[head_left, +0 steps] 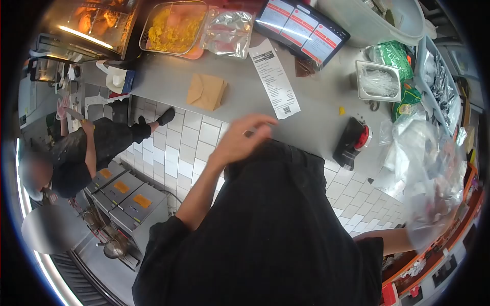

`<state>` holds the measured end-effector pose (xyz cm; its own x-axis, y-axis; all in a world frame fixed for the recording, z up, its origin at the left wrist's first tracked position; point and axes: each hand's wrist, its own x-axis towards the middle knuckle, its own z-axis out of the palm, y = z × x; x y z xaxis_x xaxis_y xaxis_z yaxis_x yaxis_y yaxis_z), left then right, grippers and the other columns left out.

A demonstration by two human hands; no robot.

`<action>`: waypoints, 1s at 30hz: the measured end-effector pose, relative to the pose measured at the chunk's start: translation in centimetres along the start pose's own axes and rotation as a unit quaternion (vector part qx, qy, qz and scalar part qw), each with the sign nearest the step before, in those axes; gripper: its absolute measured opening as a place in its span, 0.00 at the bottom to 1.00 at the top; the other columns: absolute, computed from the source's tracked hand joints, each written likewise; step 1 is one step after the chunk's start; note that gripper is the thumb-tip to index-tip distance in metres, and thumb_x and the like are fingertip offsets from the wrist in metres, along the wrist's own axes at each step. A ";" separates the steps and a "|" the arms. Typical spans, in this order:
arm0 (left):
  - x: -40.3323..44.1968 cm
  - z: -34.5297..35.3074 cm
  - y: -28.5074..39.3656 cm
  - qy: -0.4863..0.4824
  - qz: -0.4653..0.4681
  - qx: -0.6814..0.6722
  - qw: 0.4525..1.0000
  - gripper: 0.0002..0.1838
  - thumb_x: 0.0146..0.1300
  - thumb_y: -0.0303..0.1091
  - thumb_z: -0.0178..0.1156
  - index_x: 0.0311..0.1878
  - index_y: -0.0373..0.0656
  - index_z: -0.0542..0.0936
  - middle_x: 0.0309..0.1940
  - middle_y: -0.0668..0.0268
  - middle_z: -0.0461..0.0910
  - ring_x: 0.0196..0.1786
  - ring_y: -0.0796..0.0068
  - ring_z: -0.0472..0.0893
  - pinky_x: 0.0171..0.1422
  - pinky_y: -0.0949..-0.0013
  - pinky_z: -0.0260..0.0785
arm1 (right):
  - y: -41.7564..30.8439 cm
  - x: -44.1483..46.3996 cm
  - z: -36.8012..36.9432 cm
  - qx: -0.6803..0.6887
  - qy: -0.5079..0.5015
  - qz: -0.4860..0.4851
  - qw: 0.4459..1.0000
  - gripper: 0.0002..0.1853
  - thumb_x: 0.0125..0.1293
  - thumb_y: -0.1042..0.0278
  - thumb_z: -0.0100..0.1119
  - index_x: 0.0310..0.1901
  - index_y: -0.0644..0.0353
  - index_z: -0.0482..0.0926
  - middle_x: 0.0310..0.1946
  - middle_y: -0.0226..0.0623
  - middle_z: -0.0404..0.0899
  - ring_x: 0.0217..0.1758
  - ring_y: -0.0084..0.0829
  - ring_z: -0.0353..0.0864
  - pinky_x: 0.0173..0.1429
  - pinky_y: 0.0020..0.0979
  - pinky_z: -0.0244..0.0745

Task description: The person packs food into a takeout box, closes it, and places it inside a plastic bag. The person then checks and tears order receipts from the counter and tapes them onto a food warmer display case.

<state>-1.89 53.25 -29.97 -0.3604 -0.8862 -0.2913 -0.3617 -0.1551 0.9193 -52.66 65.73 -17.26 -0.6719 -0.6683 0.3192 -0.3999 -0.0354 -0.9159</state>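
My left hand [243, 140] is just off the front edge of the steel counter [168, 81], with its fingers loosely bent and apart and nothing in them. Nearest to it is a long printed receipt [274, 79] lying flat. A folded brown paper bag [206, 92] lies to the left of that. My right forearm [395, 240] reaches out to the right, where clear plastic bags [434, 173] hang over the counter's end. Behind this plastic my right hand is hidden, so its fingers do not show.
A tablet screen [302, 31], a basket of yellow food [173, 30] and foil packs [228, 33] line the back. To the right are a metal tub [378, 81], a black-and-red device [352, 143] and orange-edged shelves [423, 260]. Another person [84, 148] works at left, holding a knife.
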 end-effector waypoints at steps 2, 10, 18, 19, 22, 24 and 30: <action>1.8 1.4 1.5 -0.142 0.069 0.012 0.987 0.17 0.64 0.41 0.63 0.52 0.43 0.80 0.43 0.63 0.81 0.51 0.65 0.79 0.58 0.64 0.70 | -1.5 -4.4 5.2 0.128 0.009 0.029 0.991 0.22 0.67 0.68 0.55 0.59 0.72 0.73 0.54 0.50 0.78 0.52 0.43 0.81 0.56 0.42 0.77; 6.2 6.0 4.8 -0.220 0.195 -0.397 0.869 0.48 0.45 0.38 0.79 0.68 0.42 0.64 0.56 0.59 0.75 0.61 0.66 0.73 0.65 0.62 0.65 | -3.3 -11.2 14.3 0.251 0.014 0.077 0.965 0.22 0.70 0.64 0.53 0.60 0.71 0.72 0.49 0.45 0.78 0.47 0.36 0.79 0.54 0.36 0.76; 6.2 2.9 -3.3 -0.308 0.048 -0.622 0.718 0.26 0.52 0.40 0.77 0.49 0.39 0.75 0.49 0.57 0.80 0.47 0.64 0.83 0.47 0.62 0.77 | -4.3 -11.0 12.9 0.214 0.017 0.142 0.966 0.22 0.73 0.60 0.50 0.60 0.69 0.71 0.43 0.39 0.78 0.43 0.30 0.76 0.52 0.30 0.75; 5.5 2.4 -2.8 -0.297 0.043 -0.653 0.695 0.25 0.52 0.39 0.76 0.47 0.38 0.76 0.47 0.59 0.80 0.43 0.66 0.83 0.44 0.63 0.78 | -4.2 -11.2 13.0 0.208 0.017 0.156 0.965 0.22 0.73 0.60 0.49 0.60 0.69 0.71 0.42 0.38 0.78 0.42 0.29 0.76 0.51 0.29 0.75; 2.5 0.1 1.0 -0.188 -0.020 -0.551 0.813 0.15 0.61 0.39 0.70 0.39 0.39 0.77 0.34 0.64 0.80 0.32 0.73 0.80 0.35 0.68 0.75 | -3.9 -11.4 13.0 0.185 0.014 0.200 0.962 0.22 0.75 0.58 0.48 0.60 0.69 0.71 0.40 0.36 0.78 0.41 0.27 0.75 0.50 0.27 0.75; 1.4 -0.8 -0.4 -0.186 -0.081 -0.378 0.903 0.13 0.67 0.41 0.64 0.36 0.39 0.78 0.27 0.66 0.78 0.26 0.77 0.76 0.32 0.72 0.72 | -3.6 -11.4 13.3 0.166 0.008 0.236 0.957 0.23 0.75 0.57 0.48 0.60 0.68 0.71 0.39 0.35 0.78 0.40 0.25 0.75 0.50 0.25 0.74; -0.4 -3.1 -1.8 -0.037 -0.169 -0.367 0.914 0.11 0.67 0.35 0.64 0.38 0.35 0.82 0.27 0.67 0.81 0.27 0.81 0.77 0.33 0.78 0.70 | -2.7 -11.9 15.8 -0.094 0.027 0.298 0.950 0.20 0.75 0.55 0.49 0.56 0.64 0.76 0.30 0.26 0.78 0.22 0.15 0.70 0.41 0.16 0.73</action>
<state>1.59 52.53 -30.73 -0.4020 -0.7051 -0.5842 0.2018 -0.6906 0.6946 -33.77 62.01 -22.47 -0.8426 -0.4891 -0.2253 -0.0399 0.4740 -0.8796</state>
